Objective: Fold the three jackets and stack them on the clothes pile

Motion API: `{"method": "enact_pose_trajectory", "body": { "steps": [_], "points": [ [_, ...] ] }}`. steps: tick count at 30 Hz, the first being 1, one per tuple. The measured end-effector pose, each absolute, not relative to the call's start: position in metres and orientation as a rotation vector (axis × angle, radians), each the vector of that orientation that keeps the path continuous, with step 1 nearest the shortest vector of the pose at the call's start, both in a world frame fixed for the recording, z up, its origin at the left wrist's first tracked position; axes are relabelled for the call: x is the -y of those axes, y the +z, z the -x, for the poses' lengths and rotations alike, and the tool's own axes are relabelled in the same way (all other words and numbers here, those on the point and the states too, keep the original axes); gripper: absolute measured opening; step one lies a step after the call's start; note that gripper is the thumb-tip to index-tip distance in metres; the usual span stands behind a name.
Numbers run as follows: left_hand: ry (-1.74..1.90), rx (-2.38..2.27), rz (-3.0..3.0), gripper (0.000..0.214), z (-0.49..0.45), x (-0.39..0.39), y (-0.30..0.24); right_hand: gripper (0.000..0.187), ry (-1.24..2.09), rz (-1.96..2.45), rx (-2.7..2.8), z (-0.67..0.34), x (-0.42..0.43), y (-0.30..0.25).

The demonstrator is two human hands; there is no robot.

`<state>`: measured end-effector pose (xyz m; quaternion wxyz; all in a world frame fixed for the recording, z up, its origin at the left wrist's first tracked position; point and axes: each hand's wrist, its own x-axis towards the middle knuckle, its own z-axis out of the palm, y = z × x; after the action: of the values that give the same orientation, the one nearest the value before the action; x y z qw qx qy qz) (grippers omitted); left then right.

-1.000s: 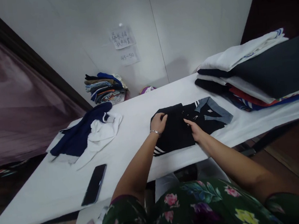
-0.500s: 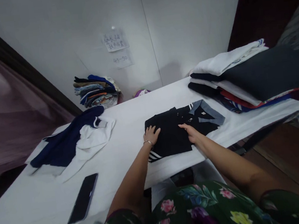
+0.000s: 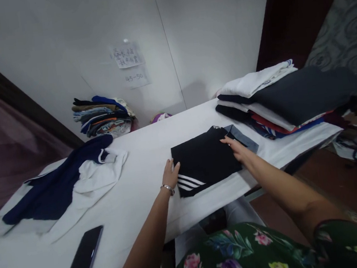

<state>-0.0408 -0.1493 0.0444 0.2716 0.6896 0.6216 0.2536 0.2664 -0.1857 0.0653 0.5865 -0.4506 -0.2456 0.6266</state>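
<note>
A black shirt (image 3: 204, 161) with white sleeve stripes and a grey-blue collar (image 3: 245, 137) lies folded on the white table (image 3: 137, 229). Most of the collar is hidden under the black fold. My right hand (image 3: 236, 149) rests flat on the shirt's upper right part near the collar, holding nothing that I can make out. My left hand (image 3: 171, 174), wearing a silver bracelet, stands with its fingers at the shirt's left edge, next to the stripes.
A crumpled navy and white garment (image 3: 65, 190) lies to the left, with a black phone (image 3: 80, 263) near the table's front edge. Folded clothes (image 3: 290, 99) are stacked at the right. Another pile of clothes (image 3: 102, 117) sits against the wall.
The black shirt now has a fold covering most of its collar and front. My left hand has moved off the shirt to its left edge. The whole view has shifted.
</note>
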Motion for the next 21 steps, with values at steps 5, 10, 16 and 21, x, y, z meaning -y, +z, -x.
{"method": "enact_pose_trajectory", "body": {
  "steps": [5,10,16,21],
  "points": [
    [0.585,-1.595,-2.053,0.059,0.013,0.161,0.033,0.041,1.418,1.205,0.539,-0.344,0.192,0.073],
    [0.401,-1.613,-2.227,0.065,-0.006,0.174,0.015,0.025,1.444,1.414,0.454,-0.374,0.201,0.051],
    [0.381,-1.656,-2.265,0.068,-0.003,0.174,0.008,0.032,1.344,1.339,0.609,-0.365,0.197,0.058],
    [0.349,-1.686,-2.27,0.072,-0.002,0.176,0.008,0.032,1.145,1.503,0.871,-0.37,0.185,0.059]
  ]
}}
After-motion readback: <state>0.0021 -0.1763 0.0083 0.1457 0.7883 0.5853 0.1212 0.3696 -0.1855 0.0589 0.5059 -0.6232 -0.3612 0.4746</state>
